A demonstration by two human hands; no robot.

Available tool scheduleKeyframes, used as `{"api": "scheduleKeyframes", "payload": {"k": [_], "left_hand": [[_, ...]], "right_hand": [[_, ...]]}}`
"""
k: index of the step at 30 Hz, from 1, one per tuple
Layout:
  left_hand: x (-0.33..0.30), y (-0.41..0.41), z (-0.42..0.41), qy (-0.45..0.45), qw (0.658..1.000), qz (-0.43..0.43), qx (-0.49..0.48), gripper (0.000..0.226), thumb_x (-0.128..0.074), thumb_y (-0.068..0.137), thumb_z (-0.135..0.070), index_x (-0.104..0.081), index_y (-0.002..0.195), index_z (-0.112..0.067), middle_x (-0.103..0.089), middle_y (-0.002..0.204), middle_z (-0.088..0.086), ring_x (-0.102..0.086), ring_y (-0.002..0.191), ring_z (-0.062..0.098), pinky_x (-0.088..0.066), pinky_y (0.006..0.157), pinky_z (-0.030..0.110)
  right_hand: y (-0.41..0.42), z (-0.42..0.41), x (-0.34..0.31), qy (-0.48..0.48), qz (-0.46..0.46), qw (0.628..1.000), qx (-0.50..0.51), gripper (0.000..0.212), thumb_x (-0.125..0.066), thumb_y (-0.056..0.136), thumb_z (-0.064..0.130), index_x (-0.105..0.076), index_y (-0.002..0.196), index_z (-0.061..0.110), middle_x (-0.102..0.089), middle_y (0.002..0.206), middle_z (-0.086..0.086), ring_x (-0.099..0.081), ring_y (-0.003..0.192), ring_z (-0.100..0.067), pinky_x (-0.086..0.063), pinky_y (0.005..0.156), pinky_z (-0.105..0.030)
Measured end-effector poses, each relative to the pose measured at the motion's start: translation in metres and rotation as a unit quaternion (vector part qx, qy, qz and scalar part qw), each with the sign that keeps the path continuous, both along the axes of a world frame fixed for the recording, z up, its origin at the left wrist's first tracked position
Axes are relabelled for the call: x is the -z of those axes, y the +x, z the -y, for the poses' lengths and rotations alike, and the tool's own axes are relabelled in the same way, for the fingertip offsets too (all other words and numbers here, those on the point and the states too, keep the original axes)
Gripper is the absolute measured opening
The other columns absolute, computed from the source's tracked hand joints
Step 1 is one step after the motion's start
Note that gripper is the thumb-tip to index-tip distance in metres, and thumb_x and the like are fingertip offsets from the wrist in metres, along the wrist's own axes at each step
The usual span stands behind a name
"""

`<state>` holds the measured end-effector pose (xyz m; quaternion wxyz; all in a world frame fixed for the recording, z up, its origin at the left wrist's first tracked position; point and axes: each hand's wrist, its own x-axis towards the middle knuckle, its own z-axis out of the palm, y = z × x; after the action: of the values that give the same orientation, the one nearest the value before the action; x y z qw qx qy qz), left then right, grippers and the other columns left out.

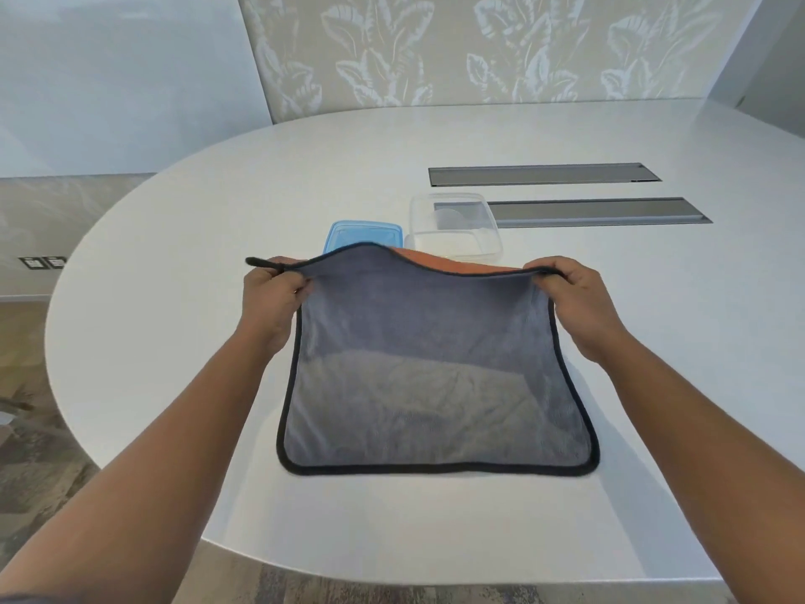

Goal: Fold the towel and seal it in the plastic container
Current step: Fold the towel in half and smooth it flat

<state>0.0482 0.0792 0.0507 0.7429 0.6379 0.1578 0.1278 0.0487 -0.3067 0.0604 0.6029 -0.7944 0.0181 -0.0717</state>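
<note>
A grey towel [435, 377] with a black hem and an orange underside lies on the white table [218, 202], its near edge flat and its far edge lifted. My left hand [270, 298] pinches the far left corner by its black loop. My right hand [575, 303] pinches the far right corner. Behind the raised edge stand a clear plastic container [453, 224], without its lid, and to its left a blue lid [361, 235], partly hidden by the towel.
Two long grey metal cable hatches [544, 174] [601, 211] are set into the tabletop behind and right of the container. The table's rounded edge runs close in front of me. A leaf-patterned wall panel stands beyond the table.
</note>
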Motion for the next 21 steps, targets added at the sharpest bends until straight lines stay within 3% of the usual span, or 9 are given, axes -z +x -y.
{"api": "scheduleKeyframes", "payload": {"k": [2,5,8,11,13,15,18,20,21], "left_hand": [[0.001,-0.014,-0.001,-0.042,0.999,0.032,0.012,0.033,-0.048,0.088,0.016,-0.071,0.081,-0.007,-0.069,0.088,0.007,-0.065,0.096,0.024,-0.057,0.085,0.029],[0.008,-0.035,0.002,-0.142,0.989,0.038,0.033,0.043,-0.041,0.088,0.002,-0.075,0.065,-0.011,-0.074,0.081,0.007,-0.067,0.086,0.025,-0.058,0.078,0.033],[0.019,-0.05,0.008,-0.215,0.976,-0.012,0.005,0.045,-0.04,0.097,-0.023,-0.062,0.061,-0.005,-0.068,0.071,0.012,-0.062,0.068,0.025,-0.052,0.067,0.031],[0.026,-0.054,0.01,-0.171,0.981,-0.087,-0.01,0.059,-0.045,0.101,-0.049,-0.061,0.062,-0.007,-0.068,0.065,0.008,-0.063,0.061,0.023,-0.051,0.062,0.028],[0.028,-0.055,0.011,-0.113,0.987,-0.114,-0.007,0.044,-0.061,0.097,-0.044,-0.065,0.07,-0.009,-0.07,0.071,0.006,-0.065,0.066,0.022,-0.052,0.061,0.027],[0.032,-0.052,0.006,-0.012,0.99,-0.14,-0.009,0.024,-0.076,0.089,-0.029,-0.063,0.088,-0.01,-0.066,0.084,0.008,-0.06,0.073,0.025,-0.05,0.061,0.03],[0.035,-0.049,-0.002,0.057,0.977,-0.204,-0.015,0.05,-0.089,0.076,-0.025,-0.055,0.107,-0.006,-0.062,0.097,0.012,-0.061,0.073,0.022,-0.051,0.056,0.031],[0.034,-0.048,-0.006,0.028,0.972,-0.231,0.032,0.05,-0.089,0.075,-0.022,-0.063,0.11,0.004,-0.071,0.104,0.022,-0.068,0.082,0.028,-0.058,0.064,0.036],[0.034,-0.048,-0.006,0.006,0.968,-0.243,0.06,0.047,-0.087,0.078,-0.02,-0.066,0.112,0.004,-0.072,0.109,0.025,-0.069,0.086,0.031,-0.059,0.069,0.038]], "right_hand": [[-0.006,0.005,0.0,0.046,-0.008,0.999,-0.009,0.022,-0.054,0.099,0.008,-0.076,0.1,0.012,-0.073,0.097,0.002,-0.066,0.084,-0.004,-0.052,0.074,-0.016],[-0.015,0.016,0.003,0.132,-0.055,0.989,-0.035,0.029,-0.054,0.102,0.016,-0.071,0.079,0.009,-0.067,0.086,-0.006,-0.063,0.084,-0.016,-0.051,0.08,-0.03],[-0.023,0.019,0.011,0.087,-0.106,0.99,-0.036,0.034,-0.059,0.1,0.025,-0.072,0.073,0.01,-0.072,0.081,-0.01,-0.065,0.071,-0.019,-0.05,0.074,-0.033],[-0.028,0.013,0.02,0.028,-0.118,0.992,-0.018,0.019,-0.075,0.092,0.019,-0.067,0.085,0.003,-0.073,0.077,-0.004,-0.06,0.07,-0.02,-0.046,0.067,-0.034],[-0.029,0.01,0.028,0.005,-0.124,0.992,0.017,0.018,-0.08,0.087,0.011,-0.064,0.094,0.009,-0.07,0.094,-0.005,-0.061,0.081,-0.019,-0.046,0.068,-0.033],[-0.03,0.005,0.031,-0.008,-0.133,0.988,0.082,0.039,-0.083,0.082,0.008,-0.057,0.11,0.016,-0.058,0.114,-0.005,-0.058,0.096,-0.02,-0.048,0.07,-0.034],[-0.032,0.001,0.032,0.075,-0.179,0.971,0.138,0.073,-0.089,0.076,0.007,-0.041,0.13,0.021,-0.049,0.123,-0.006,-0.059,0.106,-0.022,-0.058,0.083,-0.042],[-0.034,0.0,0.029,0.184,-0.224,0.949,0.128,0.07,-0.088,0.077,0.002,-0.042,0.127,0.016,-0.055,0.114,-0.009,-0.065,0.099,-0.022,-0.062,0.08,-0.041],[-0.035,-0.001,0.026,0.231,-0.245,0.935,0.112,0.056,-0.085,0.079,-0.001,-0.048,0.119,0.009,-0.06,0.109,-0.009,-0.067,0.092,-0.02,-0.063,0.071,-0.035]]}}
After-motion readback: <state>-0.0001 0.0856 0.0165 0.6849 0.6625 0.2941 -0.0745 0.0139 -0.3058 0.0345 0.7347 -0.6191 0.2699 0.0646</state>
